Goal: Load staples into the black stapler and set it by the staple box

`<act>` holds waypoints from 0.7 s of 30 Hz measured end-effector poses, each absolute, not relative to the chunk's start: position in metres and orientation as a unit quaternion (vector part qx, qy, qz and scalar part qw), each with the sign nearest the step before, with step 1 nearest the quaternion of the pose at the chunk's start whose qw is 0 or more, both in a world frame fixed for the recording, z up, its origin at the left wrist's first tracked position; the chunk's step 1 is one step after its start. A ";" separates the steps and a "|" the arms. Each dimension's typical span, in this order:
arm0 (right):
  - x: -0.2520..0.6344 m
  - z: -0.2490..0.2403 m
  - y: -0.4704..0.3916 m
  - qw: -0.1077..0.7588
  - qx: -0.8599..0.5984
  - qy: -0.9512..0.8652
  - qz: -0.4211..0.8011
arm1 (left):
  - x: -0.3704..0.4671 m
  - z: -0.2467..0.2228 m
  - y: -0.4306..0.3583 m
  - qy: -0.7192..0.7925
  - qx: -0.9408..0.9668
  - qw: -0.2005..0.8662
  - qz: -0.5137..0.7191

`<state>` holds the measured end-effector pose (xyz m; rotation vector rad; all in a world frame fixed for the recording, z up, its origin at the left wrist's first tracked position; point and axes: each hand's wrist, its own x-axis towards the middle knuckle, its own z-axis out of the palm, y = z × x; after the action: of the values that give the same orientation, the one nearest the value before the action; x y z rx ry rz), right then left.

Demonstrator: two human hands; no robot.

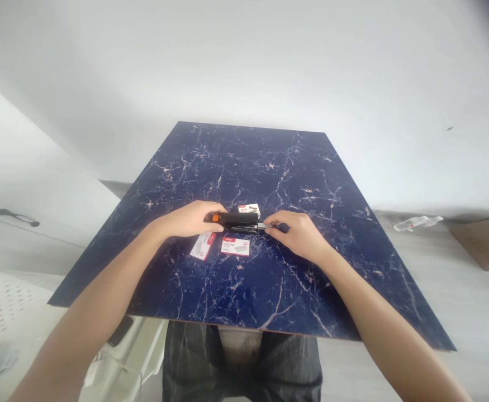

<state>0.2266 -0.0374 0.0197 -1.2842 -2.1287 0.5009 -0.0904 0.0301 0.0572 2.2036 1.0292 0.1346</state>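
Observation:
A black stapler (240, 218) with an orange part at its left end lies crosswise over the middle of the table. My left hand (194, 218) grips that left end between thumb and fingers. At the opposite end, my right hand (292, 230) pinches a small silver metal piece (263, 225) that sticks out of the stapler. Just behind the stapler sits a small white and red box (250, 209), partly covered by it. Two more white and red staple boxes lie in front: a tilted box (203, 247) near my left wrist and a straight box (235, 247) beside it.
The table (244, 167) has a dark blue marbled top with light veins. On the floor to the right are a clear plastic bottle (418, 223) and a brown cardboard box (485, 243). A white perforated surface (1, 307) stands at the lower left.

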 end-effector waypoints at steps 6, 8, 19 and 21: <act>0.226 0.019 -0.037 0.286 -0.467 -0.813 0.196 | -0.090 0.058 0.030 0.400 0.845 0.351 0.044; 0.226 0.018 -0.037 0.297 -0.468 -0.808 0.199 | -0.090 0.058 0.030 0.400 0.846 0.349 0.047; 0.226 0.015 -0.037 0.300 -0.507 -0.782 0.203 | -0.090 0.058 0.029 0.399 0.848 0.346 0.049; 0.225 0.015 -0.036 0.306 -0.506 -0.781 0.203 | -0.090 0.058 0.029 0.397 0.849 0.346 0.051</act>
<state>0.2255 -0.0364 0.0145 -1.3388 -2.0667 0.5374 -0.0900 0.0292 0.0576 2.2022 1.0307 0.1316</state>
